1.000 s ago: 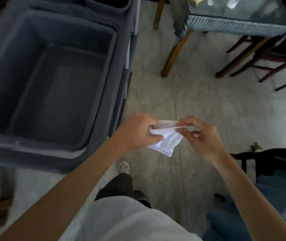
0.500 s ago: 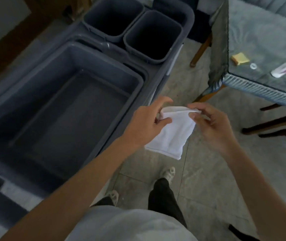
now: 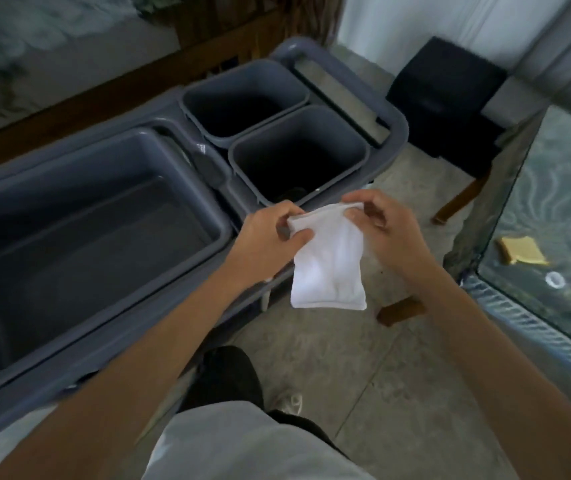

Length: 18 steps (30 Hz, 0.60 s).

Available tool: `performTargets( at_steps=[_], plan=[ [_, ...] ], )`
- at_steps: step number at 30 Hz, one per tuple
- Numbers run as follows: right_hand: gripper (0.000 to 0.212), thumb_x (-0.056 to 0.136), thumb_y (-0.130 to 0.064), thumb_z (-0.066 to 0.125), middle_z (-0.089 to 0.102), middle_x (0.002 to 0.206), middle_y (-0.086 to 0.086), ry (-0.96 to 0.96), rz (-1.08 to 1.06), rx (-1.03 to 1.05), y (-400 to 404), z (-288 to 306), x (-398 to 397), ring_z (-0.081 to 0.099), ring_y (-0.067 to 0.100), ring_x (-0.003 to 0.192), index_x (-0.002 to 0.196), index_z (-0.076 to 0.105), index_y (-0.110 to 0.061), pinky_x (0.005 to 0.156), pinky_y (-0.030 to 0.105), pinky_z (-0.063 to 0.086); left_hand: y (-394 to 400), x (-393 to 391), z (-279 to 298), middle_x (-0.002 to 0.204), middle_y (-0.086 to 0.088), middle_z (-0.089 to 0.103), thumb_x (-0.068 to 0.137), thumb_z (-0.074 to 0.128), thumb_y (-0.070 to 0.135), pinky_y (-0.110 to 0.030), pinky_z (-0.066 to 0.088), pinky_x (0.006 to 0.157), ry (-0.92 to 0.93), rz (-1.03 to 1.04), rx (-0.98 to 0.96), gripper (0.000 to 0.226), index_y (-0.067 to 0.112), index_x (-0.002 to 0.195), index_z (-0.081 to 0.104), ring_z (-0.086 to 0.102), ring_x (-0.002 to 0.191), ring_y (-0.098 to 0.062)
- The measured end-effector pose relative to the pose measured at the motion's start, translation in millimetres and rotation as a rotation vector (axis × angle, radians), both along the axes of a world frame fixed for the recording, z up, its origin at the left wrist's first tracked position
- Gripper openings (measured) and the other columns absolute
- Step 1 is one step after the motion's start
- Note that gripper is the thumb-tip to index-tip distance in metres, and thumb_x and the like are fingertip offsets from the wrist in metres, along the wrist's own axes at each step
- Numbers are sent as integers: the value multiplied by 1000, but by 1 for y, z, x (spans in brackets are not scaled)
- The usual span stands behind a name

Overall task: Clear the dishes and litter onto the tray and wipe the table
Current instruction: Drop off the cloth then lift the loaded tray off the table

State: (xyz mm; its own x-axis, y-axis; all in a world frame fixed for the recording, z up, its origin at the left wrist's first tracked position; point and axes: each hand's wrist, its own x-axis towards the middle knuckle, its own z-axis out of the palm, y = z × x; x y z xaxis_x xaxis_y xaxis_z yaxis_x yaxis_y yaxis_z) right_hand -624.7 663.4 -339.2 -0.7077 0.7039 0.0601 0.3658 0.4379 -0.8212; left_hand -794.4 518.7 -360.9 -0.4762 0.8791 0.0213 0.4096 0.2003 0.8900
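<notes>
Both hands, left hand and right hand, pinched the top edge of the white cloth. It hung soft and light, so the corners looked best to hold.

Dim, soft daylight; motion blur and wide-angle bending toward the edges.

Both arms extended forward, left hand and right hand close together, fingers curled in pinching grip

Dining room: bussing cart beside glass-topped table.
</notes>
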Motion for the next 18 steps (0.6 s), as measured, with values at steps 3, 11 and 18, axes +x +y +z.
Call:
performTargets(
  at_steps=[3, 11, 18],
  plan=[
    [16, 103, -24, 63, 72, 102, -16, 20, 44, 19, 49, 0, -19, 69, 4, 93, 117, 68, -31, 77, 22, 54, 39, -10, 4, 93, 6, 75, 90, 75, 25, -40, 63, 76, -77, 63, -4, 14, 22, 101, 68, 73, 84, -10],
    [15, 100, -24, 66, 70, 100, -17, -70, 207, 49, 168, -32, -114, 67, 7, 94, 113, 71, -28, 90, 31, 53, 128, -64, -24, 99, -1, 71, 87, 78, 29, -40, 64, 76, -128, 326, -105, 27, 22, 111, 65, 72, 89, -19],
    [46, 104, -31, 60, 56, 142, 8, -306, 421, 150, 196, -76, -137, 60, 25, 123, 148, 51, -21, 105, 38, 50, 142, -45, -45, 166, -9, 4, 71, 65, 75, -50, 34, 115, 268, 161, -520, 107, 35, 159, 17, 13, 152, -35]
  ],
)
